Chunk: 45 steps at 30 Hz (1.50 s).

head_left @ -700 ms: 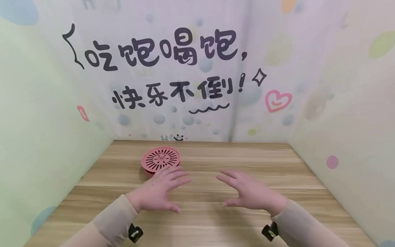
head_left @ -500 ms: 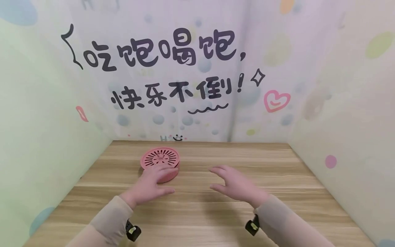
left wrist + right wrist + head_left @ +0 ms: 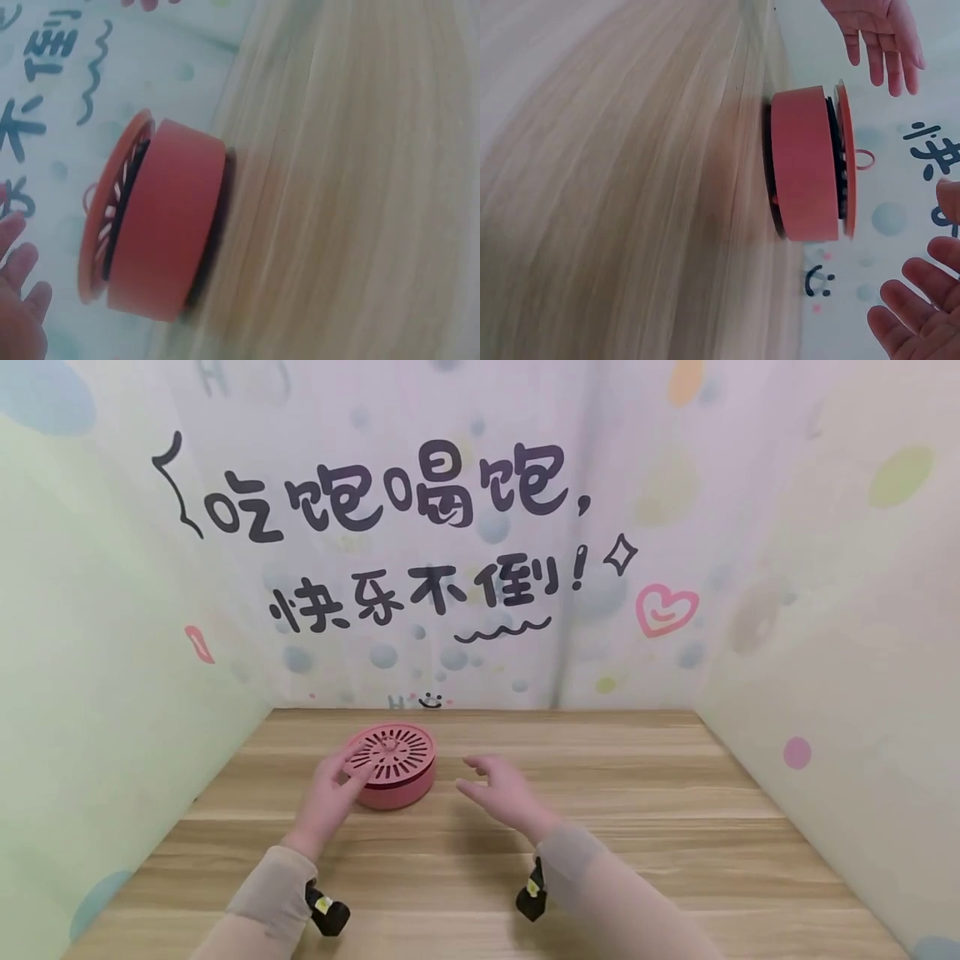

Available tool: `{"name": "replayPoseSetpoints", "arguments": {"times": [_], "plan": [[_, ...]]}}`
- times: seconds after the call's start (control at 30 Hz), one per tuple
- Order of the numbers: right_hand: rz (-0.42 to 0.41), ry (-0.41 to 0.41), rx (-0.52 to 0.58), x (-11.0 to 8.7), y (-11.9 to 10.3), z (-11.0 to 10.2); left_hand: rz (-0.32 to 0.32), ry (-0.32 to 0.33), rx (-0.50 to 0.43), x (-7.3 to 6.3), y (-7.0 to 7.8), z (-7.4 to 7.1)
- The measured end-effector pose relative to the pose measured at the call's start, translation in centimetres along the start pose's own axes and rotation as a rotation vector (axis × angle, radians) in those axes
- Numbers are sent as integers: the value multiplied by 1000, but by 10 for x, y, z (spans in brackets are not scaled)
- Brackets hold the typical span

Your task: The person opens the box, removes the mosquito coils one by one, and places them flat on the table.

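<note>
Where the left hand crosses, lid is hidden

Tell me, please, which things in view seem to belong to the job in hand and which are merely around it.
Likely part of the job:
pink round container
slotted lid
left grip and right grip, both near the container

Merely around it:
wooden table
printed back wall
black wrist devices

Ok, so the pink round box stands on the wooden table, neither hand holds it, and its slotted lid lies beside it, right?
Not quite: the slotted lid sits on top of the pink round box, not beside it, as the head view shows. It does stand on the wooden table, and neither the left hand nor the right hand holds it.
</note>
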State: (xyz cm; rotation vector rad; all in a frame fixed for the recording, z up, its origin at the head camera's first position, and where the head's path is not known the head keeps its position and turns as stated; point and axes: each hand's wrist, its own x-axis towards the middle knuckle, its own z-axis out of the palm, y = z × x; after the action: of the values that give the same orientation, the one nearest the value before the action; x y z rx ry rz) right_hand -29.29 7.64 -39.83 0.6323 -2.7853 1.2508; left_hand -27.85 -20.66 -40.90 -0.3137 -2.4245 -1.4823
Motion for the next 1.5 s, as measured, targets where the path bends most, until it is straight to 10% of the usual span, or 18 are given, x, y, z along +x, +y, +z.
{"name": "replayPoseSetpoints", "arguments": {"times": [0.57,1.03,1.5], "plan": [[224,70,358,51,-4,60,-353,135,-370,3,-51,16],[285,-2,561,64,1,69,-442,53,-368,8,-61,20],[289,20,744,73,1,74,-381,54,-358,15,-57,21]]}}
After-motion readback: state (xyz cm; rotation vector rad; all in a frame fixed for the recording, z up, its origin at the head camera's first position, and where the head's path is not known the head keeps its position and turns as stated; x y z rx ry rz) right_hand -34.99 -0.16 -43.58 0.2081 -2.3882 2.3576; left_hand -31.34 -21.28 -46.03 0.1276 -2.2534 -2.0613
